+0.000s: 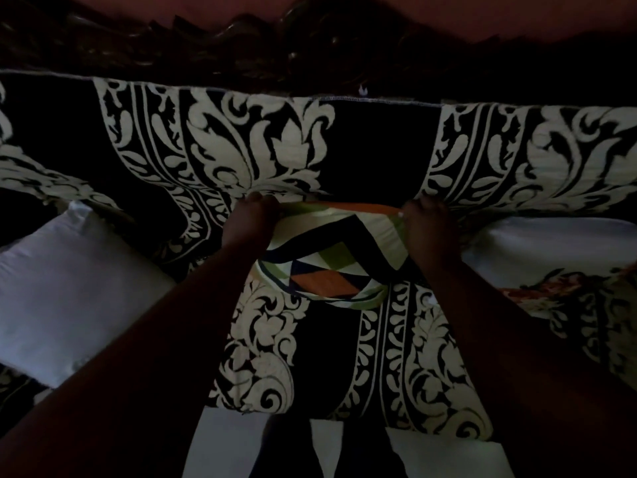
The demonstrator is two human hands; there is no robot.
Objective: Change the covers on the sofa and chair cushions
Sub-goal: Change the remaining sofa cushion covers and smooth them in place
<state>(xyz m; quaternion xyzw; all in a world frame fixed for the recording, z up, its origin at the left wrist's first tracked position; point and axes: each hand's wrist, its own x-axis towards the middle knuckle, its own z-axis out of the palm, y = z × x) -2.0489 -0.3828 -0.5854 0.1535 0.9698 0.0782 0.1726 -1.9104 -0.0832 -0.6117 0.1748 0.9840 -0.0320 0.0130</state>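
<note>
Head view, dim light. We see both forearms reaching forward and down over a sofa draped in a black-and-cream floral cover (213, 139), whose stitched top edge runs across the upper part of the scene below a dark carved wooden backrest (206, 39). Our left hand (250, 219) grips the left end of a bunched fabric edge at the centre, fingers curled over it where the floral cover gathers into folds. Our right hand (425, 219) grips the right end of the same edge, fingers likewise curled and knuckles uppermost; whether each hand holds only the floral cloth, only the inner piece, or both together, we cannot tell. Between the two hands a geometric-patterned cushion (331, 250), in orange, green, cream and dark bands, shows through the gap, its upper border stretched straight from hand to hand and its lower part sagging in a rounded pouch. Below it a further panel of the floral cover hangs toward us. A plain white cushion (69, 294) lies to the left, touching the floral cloth, and a second white cushion (551, 243) lies to the right, partly overlapped by a cloth with a brownish print (565, 288). Pale floor tiles (227, 443) appear at the bottom edge.
</note>
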